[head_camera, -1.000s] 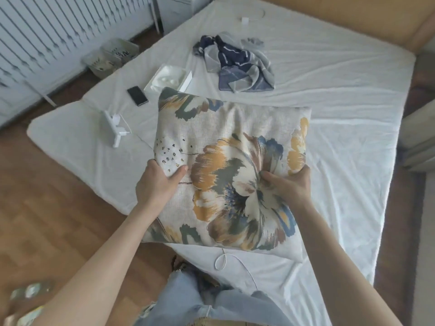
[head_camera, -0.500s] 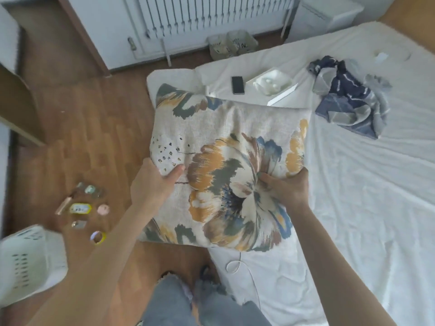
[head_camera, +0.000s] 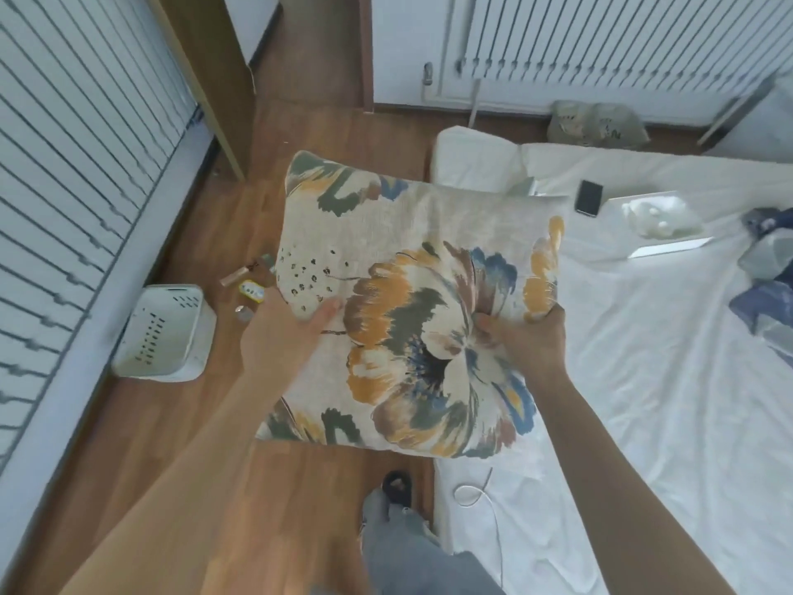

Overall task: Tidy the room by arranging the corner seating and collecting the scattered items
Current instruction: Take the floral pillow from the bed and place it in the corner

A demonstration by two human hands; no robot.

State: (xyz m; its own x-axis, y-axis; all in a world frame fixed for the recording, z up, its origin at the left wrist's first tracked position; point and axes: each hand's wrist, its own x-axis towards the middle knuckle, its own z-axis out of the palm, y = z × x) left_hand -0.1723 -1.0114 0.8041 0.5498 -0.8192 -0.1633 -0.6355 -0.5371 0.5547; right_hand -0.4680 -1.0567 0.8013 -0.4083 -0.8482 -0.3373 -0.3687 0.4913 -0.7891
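A beige cushion point(head_camera: 412, 268) printed with a large orange and blue flower hangs in the air between the wooden floor and the bed. My left hand point(head_camera: 281, 337) grips its left edge with the thumb on the front. My right hand point(head_camera: 530, 341) pinches the fabric at its right side. Several small scattered items point(head_camera: 251, 289) lie on the floor beside a white basket point(head_camera: 165, 337), partly hidden behind the cushion.
The bed point(head_camera: 643, 401) with a white sheet fills the right side and carries a black phone point(head_camera: 588, 197), a white tray point(head_camera: 661, 221), a blue and grey cloth point(head_camera: 768, 285) and a white cable point(head_camera: 476, 496). Radiators line the walls. Two small bins point(head_camera: 596, 124) stand by the far wall.
My view has swung left, away from the bed toward the floor and the radiator wall. The cushion has travelled left with both hands, which keep the same grip.
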